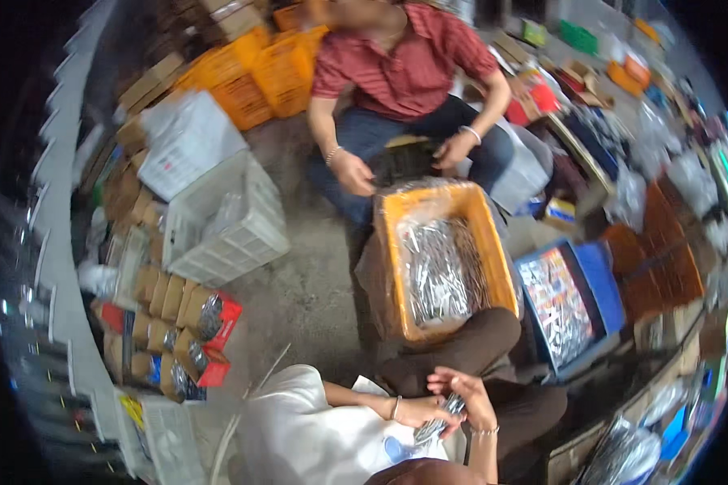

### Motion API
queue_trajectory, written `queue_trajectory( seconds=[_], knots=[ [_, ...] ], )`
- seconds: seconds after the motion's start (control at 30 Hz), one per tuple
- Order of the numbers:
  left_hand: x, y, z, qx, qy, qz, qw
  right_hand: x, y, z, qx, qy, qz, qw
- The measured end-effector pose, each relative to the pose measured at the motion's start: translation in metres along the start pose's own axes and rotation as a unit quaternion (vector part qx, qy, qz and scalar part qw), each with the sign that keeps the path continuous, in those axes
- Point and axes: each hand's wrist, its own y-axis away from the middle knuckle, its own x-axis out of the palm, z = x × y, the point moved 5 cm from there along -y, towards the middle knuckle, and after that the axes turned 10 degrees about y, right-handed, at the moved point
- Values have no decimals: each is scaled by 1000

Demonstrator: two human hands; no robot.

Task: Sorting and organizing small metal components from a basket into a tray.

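My left hand (419, 411) and my right hand (466, 394) meet over my lap, both closed on a small bundle of shiny metal pieces (440, 422). Each wrist wears a thin bracelet. Just ahead of my knees stands an orange crate (390, 267) lined with clear plastic and filled with several more of the same shiny pieces (438, 271). A person in a red striped shirt (404, 61) sits across the crate, with both their hands (353, 172) at a dark bag near its far end.
A blue tray (603, 279) of colourful packets sits right of the crate. White plastic crates (234, 230) stand to the left, with rows of small cardboard boxes (174, 323) below them. Orange crates (259, 77) are stacked at the back. Cluttered goods line the right side.
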Motion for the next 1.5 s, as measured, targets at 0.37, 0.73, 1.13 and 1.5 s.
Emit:
queue_trajectory(
  seconds=[0.37, 0.73, 1.13, 1.5],
  knots=[
    [-7, 12, -6, 80, 69, -16, 994, 5, -20, 4, -27, 58, 27, 998],
    [-16, 11, -5, 54, 109, -55, 991, 55, -9, 148, -212, -193, 197, 937],
    [-12, 8, -1, 41, 109, -12, 993, 197, 6, 230, -288, -41, 452, 843],
    [-10, 17, 0, 18, 124, -8, 992, 242, 49, 231, -510, 700, -484, 125]
  ],
)
